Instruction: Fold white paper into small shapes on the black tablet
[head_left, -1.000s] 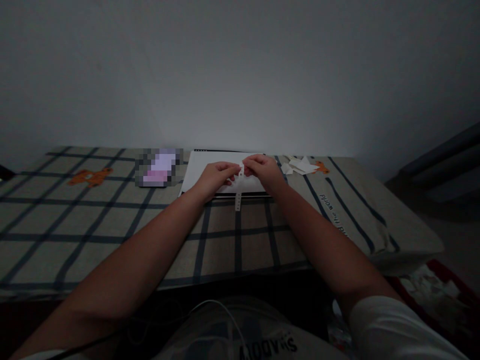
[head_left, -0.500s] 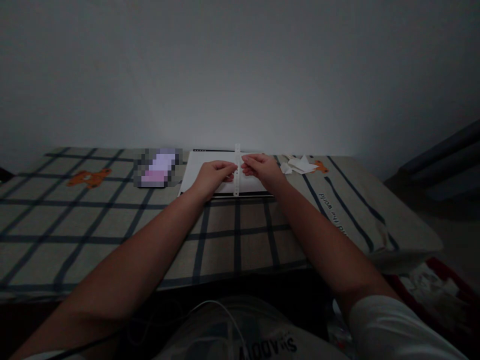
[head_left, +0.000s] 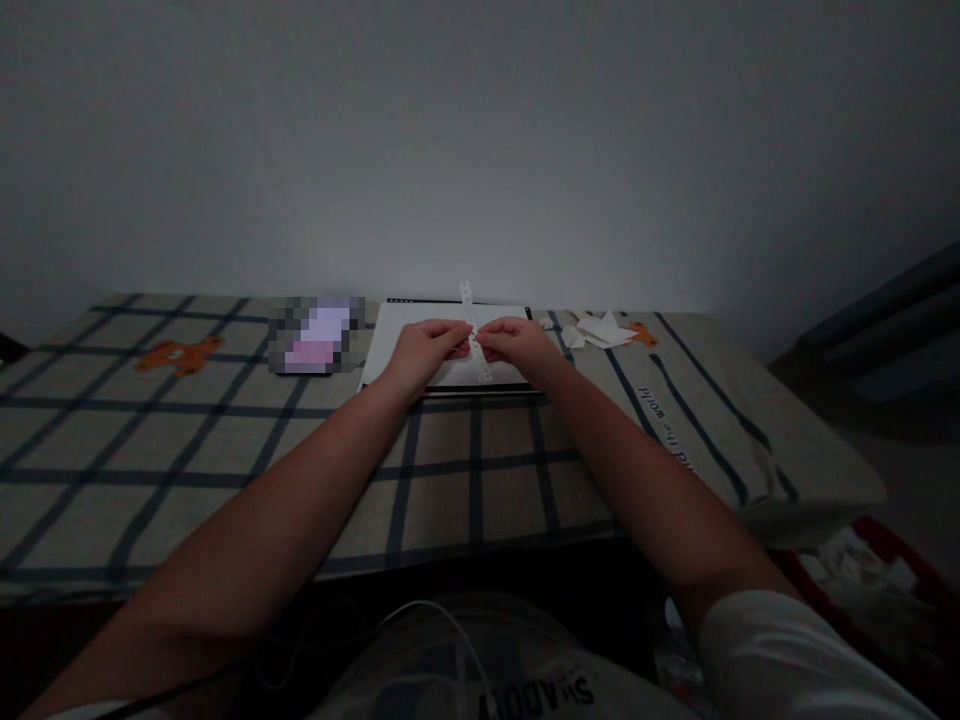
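A narrow white strip with small holes or marks along it (head_left: 483, 369) stands between my hands, tilted with its top to the left. My left hand (head_left: 427, 350) pinches its middle from the left, thumb and fingers closed. From the right, my right hand (head_left: 519, 345) pinches the strip at about the same height, its fingertips almost meeting the left ones. Beneath both hands lies a white sheet (head_left: 394, 328) on a flat dark-edged board or pad (head_left: 420, 301). What the strip is made of cannot be made out.
White paper scraps (head_left: 604, 329) lie right of the sheet. A phone with a blurred screen (head_left: 319, 338) rests to the left on the checked tablecloth (head_left: 225, 430). A wall (head_left: 480, 150) rises behind the table. Below right is a red container (head_left: 874, 530) with crumpled white pieces.
My right hand has moved slightly left and down, closing onto the strip. The strip has gone from nearly straight to tilted, its lower end shifted right.
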